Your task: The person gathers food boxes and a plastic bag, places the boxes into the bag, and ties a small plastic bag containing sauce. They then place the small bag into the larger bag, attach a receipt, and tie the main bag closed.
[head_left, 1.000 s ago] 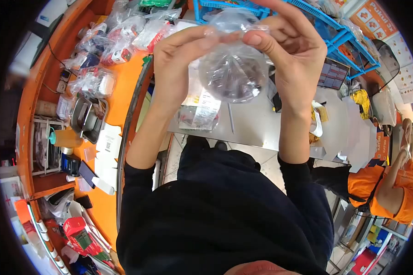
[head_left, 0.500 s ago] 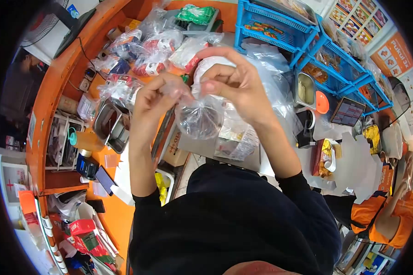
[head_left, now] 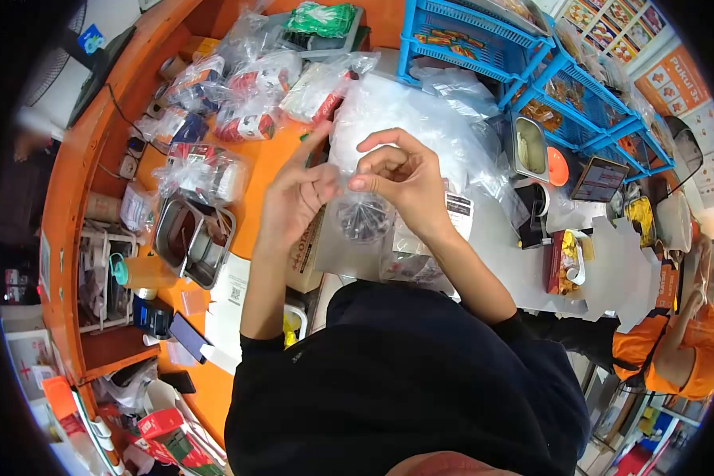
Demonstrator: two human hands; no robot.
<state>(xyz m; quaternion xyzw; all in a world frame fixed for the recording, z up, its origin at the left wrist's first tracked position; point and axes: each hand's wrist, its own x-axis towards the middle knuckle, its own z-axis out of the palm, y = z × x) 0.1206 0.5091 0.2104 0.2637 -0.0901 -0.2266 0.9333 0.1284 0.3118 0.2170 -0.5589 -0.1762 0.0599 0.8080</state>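
Note:
A small clear plastic bag with dark contents hangs below my right hand, whose thumb and curled fingers pinch its gathered top. My left hand is beside the bag's neck, its index finger stretched upward and the other fingers partly bent; whether it touches the plastic is unclear. Behind my hands lies a large pile of clear plastic bags. Under the small bag, a package with a white printed label rests on the grey counter.
Wrapped packages and steel containers stand on the orange counter at left. Blue racks rise at back right, near a tablet and an open food box. A person in orange is at far right.
My left hand has opened away from the bag's neck, with its index finger now raised. The bag and my right hand have shifted right and slightly down in the view.

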